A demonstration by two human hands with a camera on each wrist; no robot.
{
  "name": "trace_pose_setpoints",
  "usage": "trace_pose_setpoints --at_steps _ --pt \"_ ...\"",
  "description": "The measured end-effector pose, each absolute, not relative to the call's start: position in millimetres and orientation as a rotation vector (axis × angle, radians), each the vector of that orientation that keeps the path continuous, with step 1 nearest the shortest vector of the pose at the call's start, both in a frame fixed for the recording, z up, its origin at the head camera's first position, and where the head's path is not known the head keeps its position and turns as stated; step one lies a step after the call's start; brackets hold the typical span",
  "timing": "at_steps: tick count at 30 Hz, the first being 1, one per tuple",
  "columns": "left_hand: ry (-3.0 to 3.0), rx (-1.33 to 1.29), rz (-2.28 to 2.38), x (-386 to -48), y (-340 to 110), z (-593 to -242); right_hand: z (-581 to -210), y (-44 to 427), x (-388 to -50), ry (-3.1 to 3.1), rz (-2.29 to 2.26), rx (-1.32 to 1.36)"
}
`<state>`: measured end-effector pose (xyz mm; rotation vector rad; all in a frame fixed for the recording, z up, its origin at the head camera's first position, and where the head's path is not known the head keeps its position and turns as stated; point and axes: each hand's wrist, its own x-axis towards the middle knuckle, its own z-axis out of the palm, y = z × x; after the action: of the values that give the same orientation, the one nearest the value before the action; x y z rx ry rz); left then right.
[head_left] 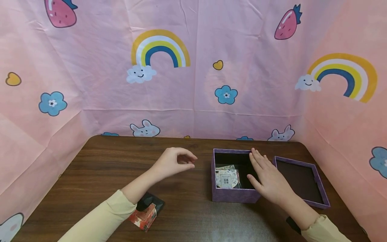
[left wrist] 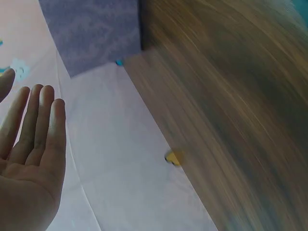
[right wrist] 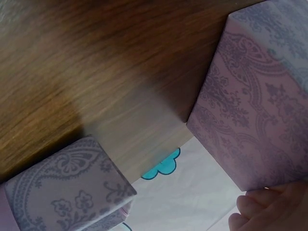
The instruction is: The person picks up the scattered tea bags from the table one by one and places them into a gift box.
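A purple patterned box (head_left: 235, 196) stands with its top off on the table. Light floral packets (head_left: 226, 178) with printed labels lie inside it on the left. My right hand (head_left: 270, 178) rests on the box's right rim, its fingers extended along it. To the left of the box, my left hand (head_left: 173, 163) hovers with nothing in it, fingers loosely bent. Its extended fingers (left wrist: 43, 125) show in the left wrist view, apart from the box (left wrist: 96, 33). A red and black packet (head_left: 144, 216) lies under the left forearm, which partly covers it.
The box's purple lid (head_left: 323, 191) lies inside-up to the right of the box; its outer side (right wrist: 72, 183) shows in the right wrist view. A small dark object (head_left: 292, 224) is mostly hidden under the right wrist. Printed pink cloth (head_left: 193, 84) hangs behind the table.
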<state>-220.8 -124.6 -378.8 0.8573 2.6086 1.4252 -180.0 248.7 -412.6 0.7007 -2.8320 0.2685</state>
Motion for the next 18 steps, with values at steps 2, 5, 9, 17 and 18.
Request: trace_pose_setpoints --at_steps 2,5,9,17,18 --pt "2.629 0.836 1.406 -219.3 -134.3 -378.4 -412.6 248.6 -180.3 -2.833 0.266 0.699" --pt "2.652 0.810 1.391 -216.5 -148.1 -378.9 -412.8 248.9 -180.4 -2.832 0.264 0.699" --pt "2.680 0.783 1.374 -211.8 -165.1 -382.9 -413.4 249.5 -180.3 -2.836 0.272 0.696" --pt "2.708 0.737 1.381 -195.5 -195.9 -395.2 -413.3 249.2 -180.9 -2.844 0.268 0.691" --pt "2.707 0.720 1.388 -193.1 -199.6 -397.1 -413.1 249.3 -180.9 -2.845 0.268 0.691"
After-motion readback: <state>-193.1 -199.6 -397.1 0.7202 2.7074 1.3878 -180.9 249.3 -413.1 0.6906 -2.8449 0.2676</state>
